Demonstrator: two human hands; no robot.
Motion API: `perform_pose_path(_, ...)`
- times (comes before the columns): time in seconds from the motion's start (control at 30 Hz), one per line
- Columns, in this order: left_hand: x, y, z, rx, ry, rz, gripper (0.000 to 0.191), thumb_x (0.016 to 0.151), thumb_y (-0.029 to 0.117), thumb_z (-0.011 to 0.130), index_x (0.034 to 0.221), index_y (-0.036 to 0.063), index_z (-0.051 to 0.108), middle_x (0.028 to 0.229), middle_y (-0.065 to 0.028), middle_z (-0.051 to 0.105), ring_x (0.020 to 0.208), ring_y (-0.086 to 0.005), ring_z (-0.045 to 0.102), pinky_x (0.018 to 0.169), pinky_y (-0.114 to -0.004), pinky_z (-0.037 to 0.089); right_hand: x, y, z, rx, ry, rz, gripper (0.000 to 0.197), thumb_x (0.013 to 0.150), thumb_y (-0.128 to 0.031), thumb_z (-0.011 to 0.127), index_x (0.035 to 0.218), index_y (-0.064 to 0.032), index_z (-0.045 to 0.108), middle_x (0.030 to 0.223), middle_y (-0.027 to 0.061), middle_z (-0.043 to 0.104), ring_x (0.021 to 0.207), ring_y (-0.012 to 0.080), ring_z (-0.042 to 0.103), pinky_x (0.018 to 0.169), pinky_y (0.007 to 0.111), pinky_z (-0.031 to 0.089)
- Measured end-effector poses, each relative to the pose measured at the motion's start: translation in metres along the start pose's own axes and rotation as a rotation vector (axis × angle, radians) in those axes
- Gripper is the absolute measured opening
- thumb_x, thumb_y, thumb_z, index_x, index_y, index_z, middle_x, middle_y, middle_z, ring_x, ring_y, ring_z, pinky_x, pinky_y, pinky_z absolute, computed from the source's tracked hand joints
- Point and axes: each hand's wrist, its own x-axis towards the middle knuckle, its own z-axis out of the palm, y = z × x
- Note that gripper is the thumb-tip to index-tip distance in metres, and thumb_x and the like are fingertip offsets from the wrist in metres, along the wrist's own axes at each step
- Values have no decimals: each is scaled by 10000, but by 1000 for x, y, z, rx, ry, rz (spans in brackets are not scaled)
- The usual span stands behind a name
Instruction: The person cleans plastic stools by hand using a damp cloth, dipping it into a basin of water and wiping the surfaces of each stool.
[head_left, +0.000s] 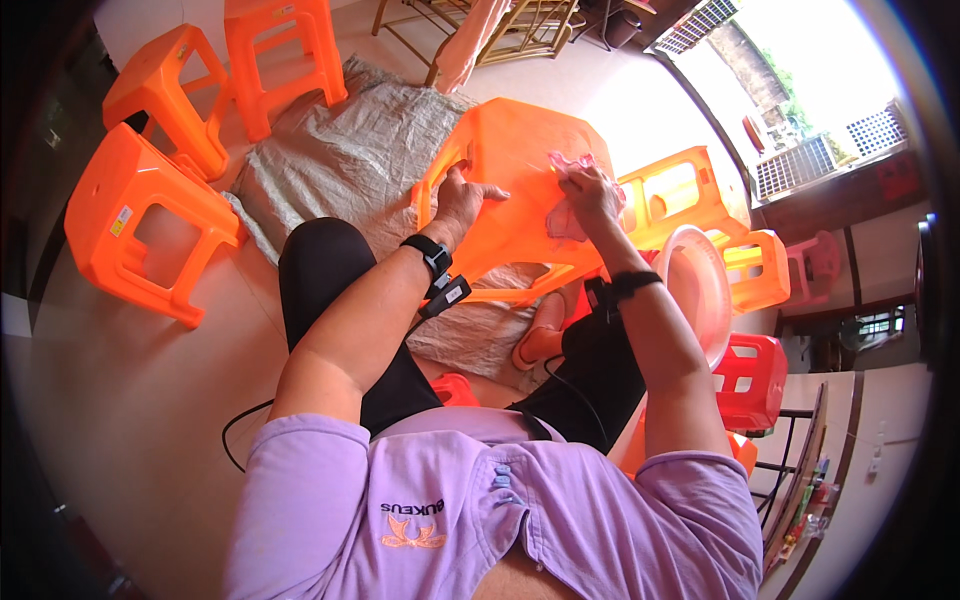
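In front of my knees an orange plastic stool (517, 150) lies tipped, with its broad panel facing up and its open legs towards me. My left hand (459, 201) grips its left edge, the thumb lying on the orange surface. My right hand (592, 193) holds a crumpled pink cloth (564, 223) against the right part of the same panel. Cloth folds stick out above and below the fingers. Close to my right forearm stands a pale pink plastic basin (725, 300); its contents cannot be made out.
Several orange stools (112, 202) stand at the left. A grey woven plastic sheet (300, 165) covers the floor under the work. More orange stools (761, 266) and a red stool (757, 382) are at the right. A bamboo frame (525, 45) stands beyond. A cable (244, 412) runs near my left elbow.
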Motion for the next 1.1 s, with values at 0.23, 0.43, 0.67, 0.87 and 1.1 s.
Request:
perform_pose_path(0.23,0,-2,5,-76,6,37,872,601,89,803,1354,-40,383,1195,-167,565,1091,-246,561,928,-320,469,-23,-12,-3,-138,110,-19,253,878,-296,616,1054,-125,680,1010,140,605,1040,373,543,838,478,453)
perform_pose_path(0.43,8,-10,7,-92,17,62,862,616,77,770,1372,-42,373,1188,-172,568,1052,-251,579,909,-326,484,22,-13,1,-111,-83,47,235,854,-339,607,945,-151,715,1019,156,652,962,369,613,802,475,490)
perform_pose_path(0.67,4,-8,8,-38,43,51,887,611,107,767,1388,-38,364,1222,-168,552,1116,-247,545,953,-319,449,52,-23,14,-268,-291,195,265,850,-304,564,930,-93,704,908,183,693,897,369,661,783,474,504)
perform_pose_path(0.87,-1,1,8,-34,30,47,910,601,107,780,1395,-29,356,1236,-157,543,1102,-237,550,950,-315,449,67,21,17,283,68,601,230,847,-282,604,845,-70,694,770,111,673,721,284,638,679,403,499)
perform_pose_path(1.1,-4,7,5,-149,-32,-3,935,574,91,811,1382,-43,359,1209,-156,556,1096,-229,553,936,-312,465,29,45,5,1268,366,645,117,910,-131,616,845,-44,660,781,35,614,704,159,578,627,300,473)
